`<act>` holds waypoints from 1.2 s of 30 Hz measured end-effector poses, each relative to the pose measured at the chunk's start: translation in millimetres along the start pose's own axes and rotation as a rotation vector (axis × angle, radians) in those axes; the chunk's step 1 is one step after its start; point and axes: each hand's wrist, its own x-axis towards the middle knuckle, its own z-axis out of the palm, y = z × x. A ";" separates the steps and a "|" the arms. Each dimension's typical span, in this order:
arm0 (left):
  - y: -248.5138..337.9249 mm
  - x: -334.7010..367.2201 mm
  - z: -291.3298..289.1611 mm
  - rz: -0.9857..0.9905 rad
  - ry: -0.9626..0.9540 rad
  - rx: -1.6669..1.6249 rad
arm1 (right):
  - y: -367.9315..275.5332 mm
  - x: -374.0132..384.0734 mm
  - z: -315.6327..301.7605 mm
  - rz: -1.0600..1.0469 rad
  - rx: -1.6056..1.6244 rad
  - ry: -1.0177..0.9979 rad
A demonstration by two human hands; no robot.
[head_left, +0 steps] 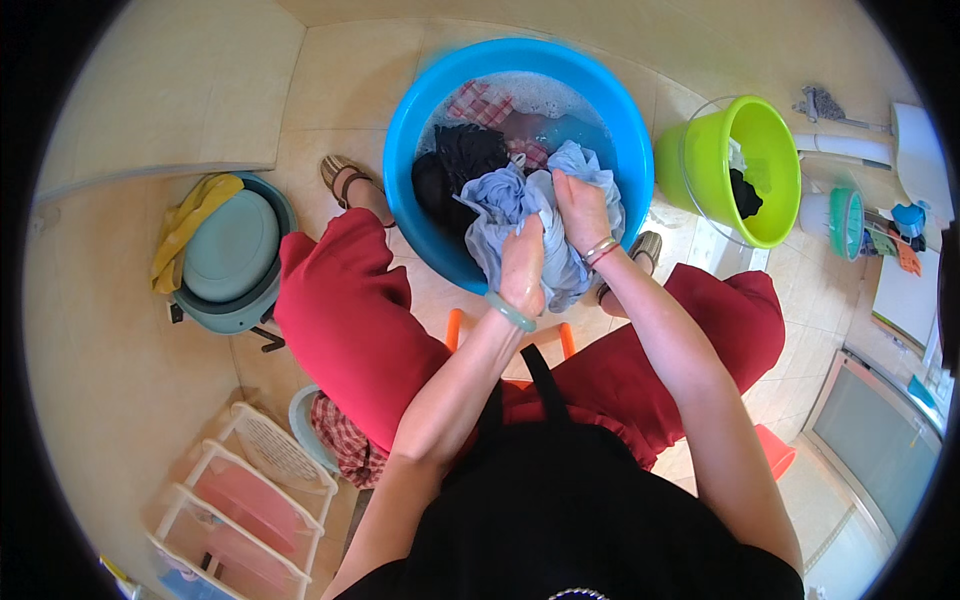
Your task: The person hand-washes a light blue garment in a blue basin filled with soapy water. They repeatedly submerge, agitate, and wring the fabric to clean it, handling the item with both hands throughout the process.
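Note:
A big blue tub (400, 140) of sudsy water stands on the floor before me. Over its near side I grip a wet light-blue garment (550, 250) with both hands. My left hand (523, 262), a green bangle at its wrist, is closed on the cloth. Just to its right and a little farther off, my right hand (582, 212) is closed on the same garment; bracelets circle that wrist. Beside the garment lies black cloth (470, 155) in the tub. Red-and-white checked cloth (482, 103) is partly under the suds at the far side.
Right of the tub is a lime-green bucket (690, 165) with dark cloth inside. Stacked basins (232, 250) with a yellow cloth (185, 235) stand at left. A white rack (245, 490) and checked laundry (345, 440) are at lower left. An orange stool (567, 340) is beneath me.

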 end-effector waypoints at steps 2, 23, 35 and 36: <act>13.2 3.2 -8.0 0.089 -0.076 -0.012 | 9.2 2.8 -6.3 0.084 0.273 0.043; 60.8 21.8 -37.8 0.506 0.134 0.198 | -12.2 2.4 -116.0 0.381 0.838 0.039; 25.8 31.8 -2.0 0.446 -0.186 0.796 | -7.7 -15.9 -94.3 0.408 1.390 0.084; 21.2 33.4 -4.6 0.489 -0.198 0.668 | -12.6 -19.8 -91.5 0.427 1.330 0.094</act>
